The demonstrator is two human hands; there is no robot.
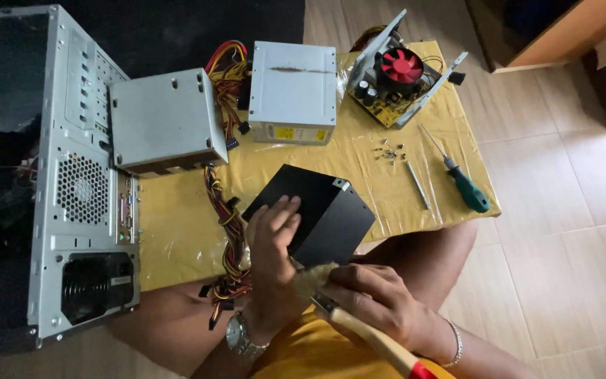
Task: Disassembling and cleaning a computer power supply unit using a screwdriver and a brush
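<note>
- Black sheet metal: in the head view, a black power supply box [315,210] is tilted up at the near edge of the yellow covered table [177,231], partly over the person's lap.
- The left hand [271,235] lies flat on the box's top face, fingers spread and pressing it steady, not curled around anything.
- The right hand [373,298] is closed around the pale handle of a paintbrush [317,281]; the bristles sit just at the box's near lower edge, beside the left palm.
- The box's bundle of coloured wires [227,231] trails off to the left, down past the table edge.
- Judging progress: the black casing looks clean and closed, and brushing seems to be under way on its underside or edge; how much dust is left cannot be told from here.
- Other units look further along or waiting: a grey power supply [166,119] and a second grey power supply [292,91] sit closed at the back, while an opened unit with a red fan [401,67] lies with its board exposed.
- Loose screws [389,151] and a green-handled screwdriver [457,175] rest well apart to the right, suggesting that reassembly there is not done.
- A computer case [71,175] lies on its side at the left.
</note>
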